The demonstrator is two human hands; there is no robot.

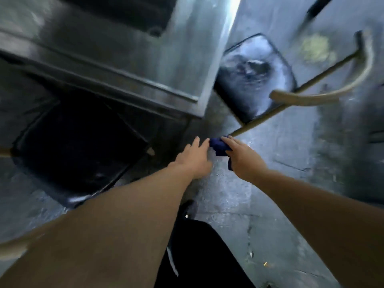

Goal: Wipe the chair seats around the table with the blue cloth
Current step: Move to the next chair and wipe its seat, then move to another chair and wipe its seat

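Observation:
The blue cloth point(218, 148) is bunched in my right hand point(242, 157), held over the floor just off the table's corner. My left hand point(194, 159) reaches toward the cloth with fingers spread, its fingertips almost touching it. A black chair seat point(79, 146) sits at the left, partly under the metal table point(116, 55). A second black seat point(253, 77), shiny and worn, stands at the right past the table's corner, with a curved tan backrest point(332, 94) and a thin tan frame bar point(270, 115) running down toward the cloth. The whole view is motion-blurred.
Grey concrete floor point(259, 194) lies between the two chairs and under my arms. My dark trouser leg and shoe point(191, 210) show at the bottom centre. Part of another tan chair back point(12, 248) curves in at the lower left.

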